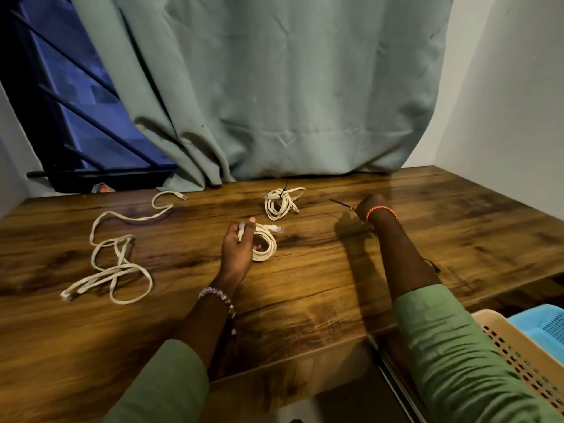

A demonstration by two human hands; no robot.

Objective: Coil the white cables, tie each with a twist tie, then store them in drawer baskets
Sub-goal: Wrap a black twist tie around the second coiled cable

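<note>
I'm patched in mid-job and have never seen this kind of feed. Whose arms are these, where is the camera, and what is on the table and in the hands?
There is no machine here: a person works with bare hands, and the single picture comes from a wide-angle camera on their head, looking down at a wooden table. The left hand grips a coiled white cable. The right hand pinches a thin dark twist tie. Farther back lies a coiled cable already tied. At left a loose cable sprawls uncoiled. At lower right stand a beige basket and a blue basket.
</note>
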